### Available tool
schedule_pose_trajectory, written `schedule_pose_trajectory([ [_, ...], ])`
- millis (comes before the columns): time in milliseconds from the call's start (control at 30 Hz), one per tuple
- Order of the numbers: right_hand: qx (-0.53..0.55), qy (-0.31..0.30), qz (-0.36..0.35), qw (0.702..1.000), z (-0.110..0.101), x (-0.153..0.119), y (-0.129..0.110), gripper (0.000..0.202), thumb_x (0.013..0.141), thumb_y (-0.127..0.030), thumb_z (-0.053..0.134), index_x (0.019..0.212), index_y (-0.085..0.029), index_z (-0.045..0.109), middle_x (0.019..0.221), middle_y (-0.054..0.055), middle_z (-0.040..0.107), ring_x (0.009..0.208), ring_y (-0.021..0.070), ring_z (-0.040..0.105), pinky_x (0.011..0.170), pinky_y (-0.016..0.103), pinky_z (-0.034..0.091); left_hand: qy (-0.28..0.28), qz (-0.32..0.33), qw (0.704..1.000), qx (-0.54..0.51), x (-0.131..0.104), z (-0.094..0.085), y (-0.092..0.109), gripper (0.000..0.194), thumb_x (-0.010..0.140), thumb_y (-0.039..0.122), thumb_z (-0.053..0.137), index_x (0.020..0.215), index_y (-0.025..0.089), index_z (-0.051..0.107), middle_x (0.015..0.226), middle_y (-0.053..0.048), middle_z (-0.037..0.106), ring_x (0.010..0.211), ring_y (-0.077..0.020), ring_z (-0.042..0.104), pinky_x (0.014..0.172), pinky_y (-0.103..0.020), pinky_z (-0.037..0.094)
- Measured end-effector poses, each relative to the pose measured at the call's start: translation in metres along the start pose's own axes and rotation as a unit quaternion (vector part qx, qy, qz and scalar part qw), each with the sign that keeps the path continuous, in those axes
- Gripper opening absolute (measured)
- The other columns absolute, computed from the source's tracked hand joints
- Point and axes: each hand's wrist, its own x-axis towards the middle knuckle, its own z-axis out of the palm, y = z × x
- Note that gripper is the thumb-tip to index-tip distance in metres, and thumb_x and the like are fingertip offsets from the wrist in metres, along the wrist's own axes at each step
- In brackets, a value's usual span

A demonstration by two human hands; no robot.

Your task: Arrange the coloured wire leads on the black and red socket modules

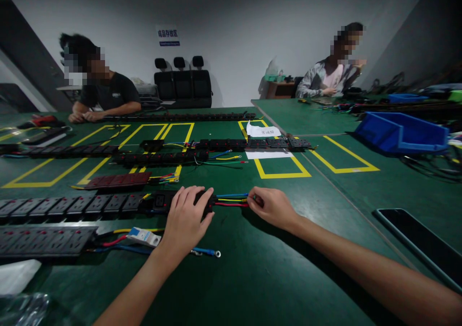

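Note:
My left hand point(188, 220) lies over the right end of a long black socket strip point(97, 205), its fingers bent round the end block. From that end, blue, yellow and red wires point(231, 200) run to the right. Their tips are pinched in the closed fingers of my right hand point(270, 206), which hide the wire ends. Nearer to me is a second socket strip point(46, 240) with red, yellow and blue leads. A white circuit breaker point(145, 237) sits among those leads, and a blue wire with a ring terminal point(212, 253) pokes out beyond my left wrist.
Farther back on the green table lie a dark red module point(119, 181) and more black socket strips point(159, 158). To the right are a blue bin point(400, 132) and a phone point(418, 242). Two people sit across the table, one left point(111, 95), one right point(321, 78).

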Motion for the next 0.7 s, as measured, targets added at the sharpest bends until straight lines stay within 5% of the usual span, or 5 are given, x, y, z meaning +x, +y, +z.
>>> schedule_pose_trajectory([
  [700,-0.009,-0.014,-0.028,0.999,0.0008,0.0,-0.0008,0.016,0.091,-0.025,0.058,0.077,-0.021,0.061,0.069,-0.001,0.061,0.06,0.0122,0.05,0.058,0.027,0.027,-0.009,0.0,1.0,-0.001,0.0008,-0.002,0.0004,0.053,0.088,0.023,0.069,0.139,0.022,0.058,0.131,-0.012,0.061,0.125,-0.0329,0.054,0.112,-0.059,0.04],
])
